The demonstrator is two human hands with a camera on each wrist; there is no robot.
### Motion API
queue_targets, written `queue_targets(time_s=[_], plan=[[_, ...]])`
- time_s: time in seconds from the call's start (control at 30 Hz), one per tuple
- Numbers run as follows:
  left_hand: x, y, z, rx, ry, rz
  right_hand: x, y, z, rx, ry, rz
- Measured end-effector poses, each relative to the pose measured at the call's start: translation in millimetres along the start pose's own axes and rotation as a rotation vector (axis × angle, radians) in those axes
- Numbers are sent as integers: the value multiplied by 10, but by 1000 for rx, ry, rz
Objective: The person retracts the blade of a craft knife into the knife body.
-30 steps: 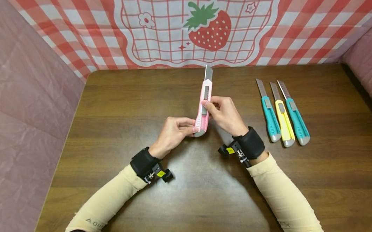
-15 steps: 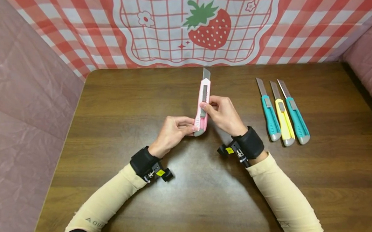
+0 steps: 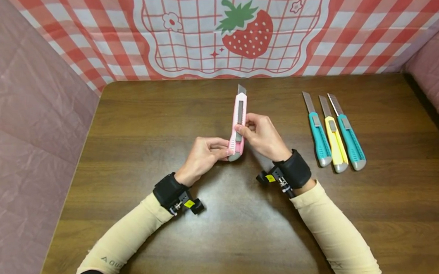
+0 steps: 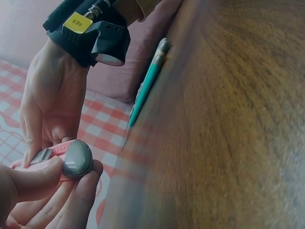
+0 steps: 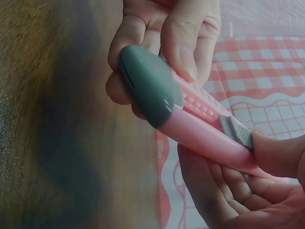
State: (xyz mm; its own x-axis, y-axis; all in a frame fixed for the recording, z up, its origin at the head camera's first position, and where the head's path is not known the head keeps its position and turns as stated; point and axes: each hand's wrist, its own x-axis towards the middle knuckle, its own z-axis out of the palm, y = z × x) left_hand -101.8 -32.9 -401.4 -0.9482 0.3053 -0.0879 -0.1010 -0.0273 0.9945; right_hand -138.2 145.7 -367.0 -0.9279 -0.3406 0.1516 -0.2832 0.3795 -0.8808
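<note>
A pink utility knife [image 3: 239, 107] with a grey end cap [image 5: 150, 86] is held up over the middle of the table, its blade [image 3: 242, 89] pointing away and partly out. Near the end cap, my left hand [image 3: 203, 155] pinches the handle between thumb and fingers. My right hand [image 3: 266, 135] grips the handle from the right, fingers behind it. In the right wrist view its thumb [image 5: 279, 155] presses against the grey slider [image 5: 236, 132]. The left wrist view shows the end cap close up, with both hands around the handle.
To the right, three utility knives lie side by side with blades out: a teal one [image 3: 320, 138], a yellow one [image 3: 335, 145] and another teal one [image 3: 351, 142]. A checked strawberry cloth [image 3: 194, 40] hangs behind the wooden table [image 3: 221, 236].
The right thumb and the slider have moved down the handle toward the end cap. Less of the pink knife's blade sticks out now. The left hand has hardly moved.
</note>
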Motion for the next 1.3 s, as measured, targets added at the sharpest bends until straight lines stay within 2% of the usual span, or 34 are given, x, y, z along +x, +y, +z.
queue_targets(time_s=[0.2, 0.5, 0.63, 0.87, 0.97, 1.2, 1.3], plan=[[5, 2, -19, 13, 13, -7, -5, 19, 29, 44, -26, 9], [46, 34, -58, 35, 26, 32, 14, 11, 29, 93, 27, -7], [53, 41, -64, 45, 40, 44, 7, -2, 25, 73, 26, 3], [60, 25, -73, 23, 52, 65, -45, -223, -12, 128, -29, 30], [56, 23, -79, 18, 56, 72, -60, -299, -16, 119, -41, 29], [49, 31, -81, 39, 63, 69, -16, -41, 39, 83, 27, -18], [47, 30, -73, 43, 69, 60, -10, -2, 47, 85, 45, -25]])
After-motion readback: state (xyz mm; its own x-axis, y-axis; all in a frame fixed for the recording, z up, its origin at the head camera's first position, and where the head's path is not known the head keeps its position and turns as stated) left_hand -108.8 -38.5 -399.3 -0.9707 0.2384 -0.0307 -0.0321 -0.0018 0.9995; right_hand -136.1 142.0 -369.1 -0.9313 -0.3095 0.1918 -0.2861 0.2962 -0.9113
